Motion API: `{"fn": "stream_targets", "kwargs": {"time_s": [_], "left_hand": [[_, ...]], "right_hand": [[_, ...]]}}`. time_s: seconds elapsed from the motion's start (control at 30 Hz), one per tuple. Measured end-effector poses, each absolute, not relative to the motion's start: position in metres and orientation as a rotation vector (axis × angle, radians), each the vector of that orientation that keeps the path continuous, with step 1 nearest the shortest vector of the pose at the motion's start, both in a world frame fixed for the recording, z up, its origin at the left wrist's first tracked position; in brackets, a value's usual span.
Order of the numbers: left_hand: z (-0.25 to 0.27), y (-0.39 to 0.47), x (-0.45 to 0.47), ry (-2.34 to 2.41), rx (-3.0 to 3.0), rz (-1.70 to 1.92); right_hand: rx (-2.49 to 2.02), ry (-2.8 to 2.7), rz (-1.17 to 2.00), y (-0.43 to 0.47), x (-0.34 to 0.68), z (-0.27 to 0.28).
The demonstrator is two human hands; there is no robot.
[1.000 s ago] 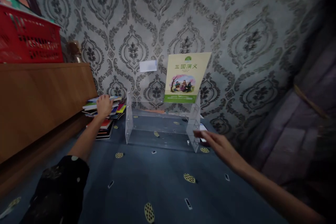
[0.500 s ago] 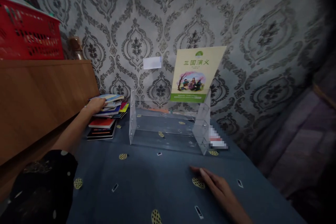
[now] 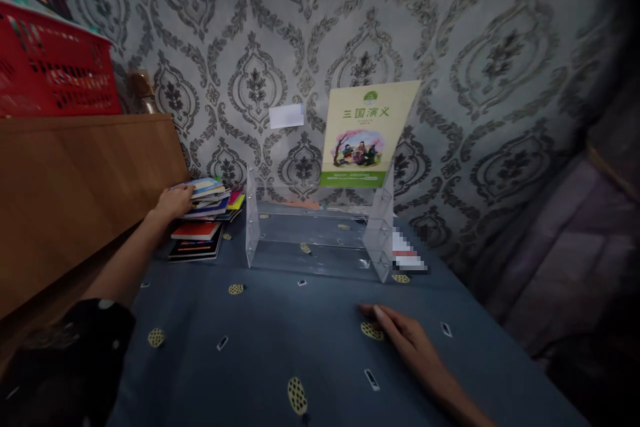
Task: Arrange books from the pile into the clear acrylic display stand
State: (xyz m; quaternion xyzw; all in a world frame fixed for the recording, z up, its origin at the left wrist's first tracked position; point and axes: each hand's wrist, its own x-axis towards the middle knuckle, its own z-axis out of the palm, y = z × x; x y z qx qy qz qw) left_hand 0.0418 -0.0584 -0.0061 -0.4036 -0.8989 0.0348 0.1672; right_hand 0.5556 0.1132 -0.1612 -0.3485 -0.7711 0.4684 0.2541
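Observation:
At the far left of the table, my left hand (image 3: pixel 175 202) has its fingers closed at the left edge of the top book, a pale blue and white one (image 3: pixel 207 185). Its fingertips are partly hidden. Under it lies an uneven stack of books, with a red book (image 3: pixel 196 231) and a black book (image 3: pixel 195 249) near the bottom. My right hand (image 3: pixel 400 330) rests on the tablecloth with fingers stretched out, holding nothing. Beyond it stands a clear acrylic book rack (image 3: pixel 307 260). A cream and green book (image 3: pixel 370 137) leans upright in its top tier.
A wooden cabinet (image 3: pixel 85 200) borders the table on the left, with a red plastic basket (image 3: pixel 55 67) on top. Patterned wallpaper (image 3: pixel 255 0) covers the wall behind. A blurred white item (image 3: pixel 407 257) lies right of the rack. Dark blue cloth (image 3: pixel 250 360) covers the table.
My left hand has moved slightly left, and the top book has shifted left with it. My right hand stays in place on the table. The view has shifted slightly.

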Motion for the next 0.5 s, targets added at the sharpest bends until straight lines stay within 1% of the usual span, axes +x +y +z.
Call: {"fn": "stream_targets", "kwargs": {"time_s": [0.1, 0.2, 0.37, 0.5], "left_hand": [[-0.01, -0.046, 0.053, -2.576, -1.109, 0.115], [-0.011, -0.051, 0.067, -2.564, -1.107, 0.123], [-0.015, -0.088, 0.102, -2.528, -1.13, 0.158], [-0.032, -0.135, 0.14, -2.499, -1.164, 0.168]], "right_hand": [[-0.93, -2.125, 1.266, 0.11, 0.556, -0.158], [-0.908, -2.128, 1.257, 0.11, 0.557, -0.162], [-0.832, -2.125, 1.261, 0.115, 0.558, -0.169], [-0.809, -2.106, 1.291, 0.116, 0.559, -0.17]]}}
